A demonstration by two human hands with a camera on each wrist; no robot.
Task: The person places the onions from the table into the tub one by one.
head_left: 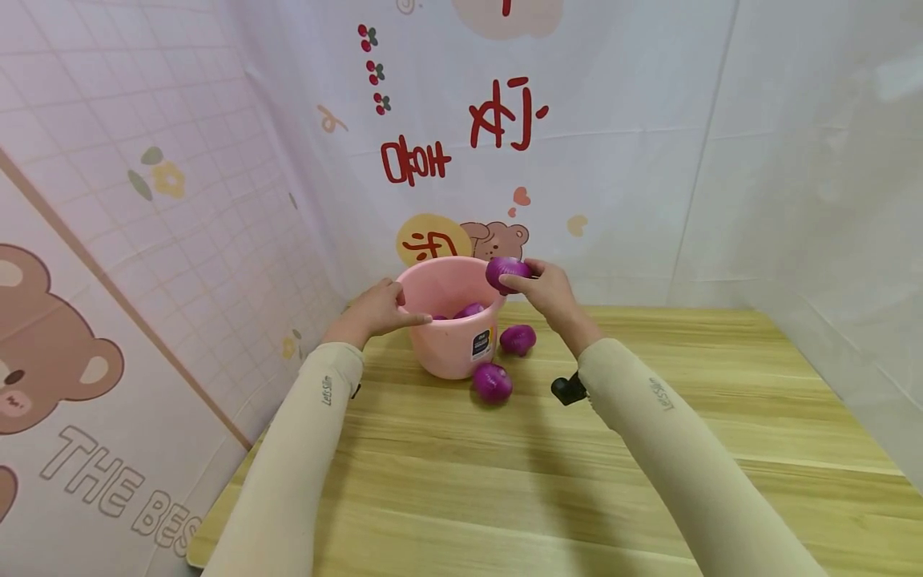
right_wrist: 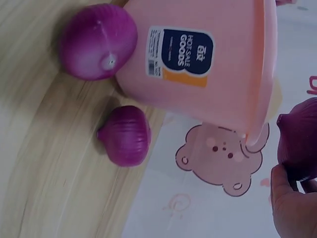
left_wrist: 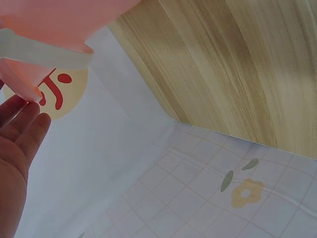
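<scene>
A pink bucket [head_left: 449, 350] stands upright toward the back of the table. My left hand [head_left: 373, 311] grips its left rim, thumb lying along the front edge; in the left wrist view the fingertips [left_wrist: 43, 121] meet the rim beside a white handle [left_wrist: 44, 52]. Between the thumb and fingers of my right hand [head_left: 554, 293] is a purple onion [head_left: 505, 274], held up at the bucket's right rim. Inside the bucket, purple onions [head_left: 470, 309] partly show, the rest hidden by its front wall. Two more lie on the table, one onion [head_left: 493, 385] in front and another onion [head_left: 517, 340] to the right.
The wood-grain table [head_left: 649, 449] extends to the right and toward me. Printed cloth [head_left: 620, 200] hangs close behind it, with another patterned cloth [head_left: 144, 264] along the left. A dark object [head_left: 568, 390] sits at my right wrist.
</scene>
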